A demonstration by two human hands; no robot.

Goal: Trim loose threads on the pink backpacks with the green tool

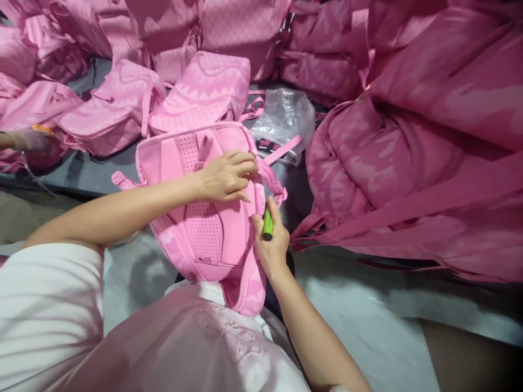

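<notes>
A pink backpack (237,239) lies back side up against my lap and the table edge, its perforated back panel and shoulder straps showing. My left hand (229,175) reaches across the panel, its fingers bent over the right side edge and pinching there. Close below it, my right hand (273,239) is closed around a small green tool with a dark end (267,224), at the same side seam. Its working tip is hidden, so I cannot tell its exact kind. A pink side strap (269,177) with a buckle sticks out beside both hands.
Several pink backpacks (208,87) crowd the grey table (92,169) ahead. A clear plastic bag (286,117) with dark labels lies beyond my hands. Large pink bags (379,158) are piled at right. Another person's hand (30,140) with something orange is at far left.
</notes>
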